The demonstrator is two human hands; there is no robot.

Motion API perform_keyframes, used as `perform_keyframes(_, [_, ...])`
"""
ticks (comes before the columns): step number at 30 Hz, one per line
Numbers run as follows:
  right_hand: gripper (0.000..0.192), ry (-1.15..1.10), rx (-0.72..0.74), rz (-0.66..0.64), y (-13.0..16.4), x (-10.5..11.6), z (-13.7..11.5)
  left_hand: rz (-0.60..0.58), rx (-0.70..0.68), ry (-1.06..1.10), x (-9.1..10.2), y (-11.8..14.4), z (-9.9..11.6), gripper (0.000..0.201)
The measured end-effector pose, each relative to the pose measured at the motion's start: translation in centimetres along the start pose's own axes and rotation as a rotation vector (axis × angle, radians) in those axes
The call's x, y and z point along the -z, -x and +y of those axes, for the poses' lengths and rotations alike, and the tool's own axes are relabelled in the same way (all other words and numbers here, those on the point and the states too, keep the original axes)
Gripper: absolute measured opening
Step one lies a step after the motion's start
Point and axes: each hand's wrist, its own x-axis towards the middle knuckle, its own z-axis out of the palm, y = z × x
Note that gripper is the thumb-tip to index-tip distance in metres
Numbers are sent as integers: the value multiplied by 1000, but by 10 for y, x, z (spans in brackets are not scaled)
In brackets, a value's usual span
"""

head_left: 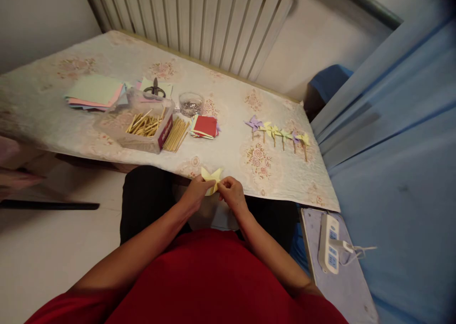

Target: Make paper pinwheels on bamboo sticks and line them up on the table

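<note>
Both hands are pinched shut on the same little yellow folded-paper pinwheel (pixel 211 177), right at the near edge of the worktop with the floral cloth (pixel 228 119). The left hand (pixel 194 192) clamps the lower side, while the right hand (pixel 231 193) has its fingertips closed on the middle fold. If you ask me, the trick here is keeping all the folded corners stacked dead centre and not letting go with either pinch, or the points will spring back. Finished paper pinwheels on wooden sticks (pixel 280 135) lie in a row further right. The clear plastic box of wooden sticks (pixel 142 124) and small glass bowl (pixel 191 104) sit well apart, up left.
</note>
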Motion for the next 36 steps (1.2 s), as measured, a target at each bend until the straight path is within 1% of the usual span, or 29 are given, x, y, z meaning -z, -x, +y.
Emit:
perform_keyframes(11, [13,-20,-12,-17,1,1,1,-1,-6,41,0,4,2,20])
perform_keyframes(20, [14,-16,7,-24,-1,0,3,-2,-26,56,0,7,5,23])
perform_keyframes(27, [14,-8,14,-25,1,0,2,-6,-36,36,2,5,2,25])
perform_keyframes(32, [15,-19,14,-57,0,-1,4,-15,-45,29,3,6,2,27])
perform_keyframes(34, [16,-32,12,-65,-2,2,5,-22,-43,26,4,7,4,26])
perform_keyframes(36, [17,-27,38,-21,-7,11,3,-36,-41,31,6,8,7,26])
